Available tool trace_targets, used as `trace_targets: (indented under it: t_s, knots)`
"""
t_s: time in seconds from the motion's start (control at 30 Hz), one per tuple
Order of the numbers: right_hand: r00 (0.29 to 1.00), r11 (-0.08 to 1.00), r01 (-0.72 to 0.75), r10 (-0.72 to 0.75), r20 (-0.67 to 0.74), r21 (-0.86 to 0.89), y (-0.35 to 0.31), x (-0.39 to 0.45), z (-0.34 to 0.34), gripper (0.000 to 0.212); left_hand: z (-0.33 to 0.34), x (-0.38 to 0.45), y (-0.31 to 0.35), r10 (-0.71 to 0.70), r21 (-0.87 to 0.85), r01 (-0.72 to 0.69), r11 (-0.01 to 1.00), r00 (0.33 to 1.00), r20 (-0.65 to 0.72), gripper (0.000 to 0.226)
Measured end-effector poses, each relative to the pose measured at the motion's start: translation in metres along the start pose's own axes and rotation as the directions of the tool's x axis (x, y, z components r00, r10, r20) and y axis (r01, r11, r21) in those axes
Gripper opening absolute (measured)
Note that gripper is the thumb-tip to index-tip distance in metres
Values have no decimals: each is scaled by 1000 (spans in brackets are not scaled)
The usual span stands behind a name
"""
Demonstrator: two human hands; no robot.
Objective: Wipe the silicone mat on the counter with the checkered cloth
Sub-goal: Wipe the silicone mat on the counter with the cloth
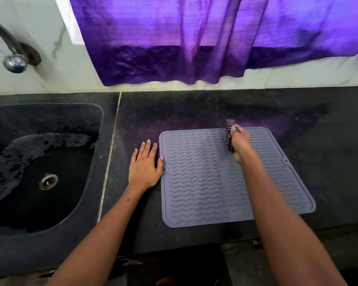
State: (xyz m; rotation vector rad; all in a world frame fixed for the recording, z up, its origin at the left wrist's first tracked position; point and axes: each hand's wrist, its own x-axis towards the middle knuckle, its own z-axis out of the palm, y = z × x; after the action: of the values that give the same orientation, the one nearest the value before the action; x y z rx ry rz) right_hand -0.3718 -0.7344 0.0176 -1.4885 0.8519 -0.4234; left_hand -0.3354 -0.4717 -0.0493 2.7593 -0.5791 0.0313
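Note:
A grey silicone mat (pixel 205 182) with wavy ridges lies flat on the dark counter (pixel 329 162), a little right of centre. My right hand (pixel 241 141) grips the bunched checkered cloth (pixel 229 129) over the mat's far edge, near its far right part. Most of the cloth is hidden inside the fist. My left hand (pixel 146 164) lies flat on the counter at the mat's left edge, fingers straight, with the thumb touching the mat's rim.
A dark sink (pixel 29 213) with a metal drain (pixel 48 181) sits to the left, wet in places. A tap (pixel 12 58) comes out of the wall above it. A purple curtain (pixel 174 48) hangs behind the counter.

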Motion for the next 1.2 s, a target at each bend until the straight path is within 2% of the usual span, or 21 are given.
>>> trace_targets:
  t_s: [0.07,0.1,0.13,0.2,0.27,0.37,0.43,0.47,0.53,0.57,0.63,0.7,0.77,0.87,0.93,1.03,1.07,1.1,1.13,1.17,1.2]
  knots:
    - [991,986,116,-124,-60,-121,-1,-27,15,42,0,0,-1,5,8,-5,1000,1000,1,68]
    - [980,951,191,-200,-13,-243,4,-46,24,45,1,0,-1,8,14,-8,1000,1000,4,64]
    - [955,866,294,-284,86,-405,15,-61,33,47,1,0,-2,12,17,-12,1000,1000,6,60]
    - [869,540,493,-341,358,-682,43,-82,48,52,2,1,-3,18,13,-18,1000,1000,6,57]
    - [817,254,561,-318,480,-788,62,-84,52,56,3,1,-3,16,9,-16,1000,1000,5,58]
    - [794,180,599,-266,547,-781,61,-72,49,59,4,2,-3,16,9,-16,1000,1000,0,61]
    - [778,235,627,-209,592,-743,51,-63,46,56,4,2,-3,16,14,-16,1000,1000,0,61]
    - [796,375,598,-171,581,-708,43,-57,45,52,4,2,-3,16,18,-16,1000,1000,-2,61]
    - [878,778,322,-31,478,-540,16,-50,42,39,4,2,-3,11,17,-11,1000,1000,-6,59]
    - [900,908,161,26,435,-386,4,-49,42,34,3,2,-3,7,13,-7,1000,1000,-2,59]
    - [952,975,73,-6,306,-209,-11,-53,45,34,2,1,-2,5,12,-6,1000,1000,10,59]
    - [963,919,230,-168,209,-321,-9,-76,55,39,2,1,-2,2,14,-2,1000,1000,16,59]
    - [913,766,403,-301,275,-501,9,-105,66,47,2,1,-2,-3,16,2,1000,1000,26,59]
    - [800,382,599,-322,506,-704,56,-130,77,57,2,1,0,3,26,-4,1000,1000,31,58]
    - [749,195,642,-361,555,-741,73,-134,80,61,2,2,-1,-6,31,5,1000,999,36,57]
    - [711,175,686,-369,599,-706,76,-124,77,65,2,1,2,-9,38,7,999,998,55,57]
    - [708,233,701,-343,618,-674,72,-119,77,62,3,0,2,-9,37,7,999,998,55,57]
    - [722,363,691,-299,624,-625,66,-113,77,57,3,0,2,-11,35,10,999,999,52,57]
    - [760,566,613,-232,607,-551,56,-109,76,51,2,-1,1,-13,31,12,999,999,51,57]
    - [810,796,432,-135,571,-424,42,-107,73,45,2,-1,1,-12,26,10,1000,999,52,57]
    - [846,951,186,-28,533,-246,27,-105,70,40,1,-1,0,-9,22,8,1000,998,57,57]
